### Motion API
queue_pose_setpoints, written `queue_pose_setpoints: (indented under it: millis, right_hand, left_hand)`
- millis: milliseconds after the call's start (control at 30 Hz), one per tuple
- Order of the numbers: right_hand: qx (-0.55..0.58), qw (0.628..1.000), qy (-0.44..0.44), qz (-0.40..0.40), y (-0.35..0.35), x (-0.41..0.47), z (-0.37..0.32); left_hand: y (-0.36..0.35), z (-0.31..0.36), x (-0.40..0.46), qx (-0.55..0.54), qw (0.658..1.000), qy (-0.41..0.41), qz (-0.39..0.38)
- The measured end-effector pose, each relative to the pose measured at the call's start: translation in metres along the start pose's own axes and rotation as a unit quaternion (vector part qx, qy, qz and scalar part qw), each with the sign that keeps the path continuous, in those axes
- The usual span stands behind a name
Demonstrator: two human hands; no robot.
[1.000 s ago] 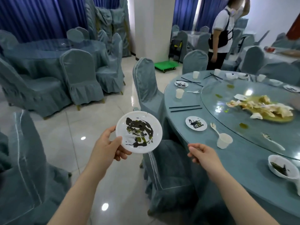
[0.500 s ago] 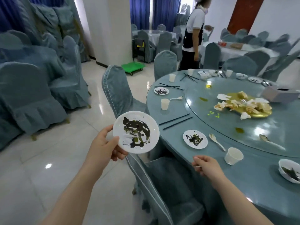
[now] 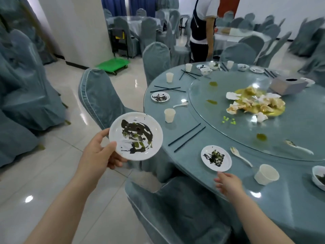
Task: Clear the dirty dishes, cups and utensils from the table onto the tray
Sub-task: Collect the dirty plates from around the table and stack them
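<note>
Both hands are in view: the left hand point(image 3: 98, 154) grips a small round white plate smeared with dark sauce point(image 3: 135, 136), thumb over its near rim and fingers curled beneath, holding it in the air off the left edge of the round blue-grey table point(image 3: 274, 196). The right hand point(image 3: 228, 184) reaches over the table's near edge with fingers extended and loosely spread, holding nothing; its fingertips lie just short of a second small white plate with dark residue point(image 3: 216, 158), which sits on the table close to that edge. Just right of this plate lie a white plastic spoon point(image 3: 240, 155) and a white paper cup point(image 3: 266, 174). A pair of black chopsticks point(image 3: 187, 137) lies beyond the plate, beside the rim of the glass turntable point(image 3: 202, 95). Another white cup point(image 3: 169, 115) and a third soiled plate point(image 3: 160, 96) sit further along the left edge.
</note>
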State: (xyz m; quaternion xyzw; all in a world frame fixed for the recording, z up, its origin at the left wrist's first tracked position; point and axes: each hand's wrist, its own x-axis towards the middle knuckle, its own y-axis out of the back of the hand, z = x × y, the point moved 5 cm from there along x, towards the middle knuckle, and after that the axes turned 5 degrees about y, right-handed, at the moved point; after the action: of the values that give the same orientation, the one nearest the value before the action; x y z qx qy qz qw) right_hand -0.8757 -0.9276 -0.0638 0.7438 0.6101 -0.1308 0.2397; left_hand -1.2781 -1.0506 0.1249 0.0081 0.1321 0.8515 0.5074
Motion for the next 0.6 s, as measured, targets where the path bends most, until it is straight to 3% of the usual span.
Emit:
queue_pose_setpoints:
  millis: [100, 333, 467, 600]
  right_hand:
    - [0.03, 0.997, -0.032, 0.066, -0.011, 0.035, 0.003]
    - [-0.016, 0.976, -0.08, 0.203, -0.011, 0.075, 0.013]
    - [0.025, 0.978, -0.056, 0.198, -0.022, 0.07, 0.002]
    - [0.061, 0.992, 0.001, 0.113, -0.049, 0.055, -0.032]
  left_hand:
    - [-0.001, -0.004, 0.036, 0.024, 1.0, 0.017, -0.008]
    - [-0.005, -0.014, 0.098, 0.047, 0.997, 0.046, -0.026]
    - [-0.022, -0.024, 0.122, 0.049, 0.996, 0.066, -0.04]
    - [-0.043, -0.033, 0.142, 0.052, 0.992, 0.081, -0.078]
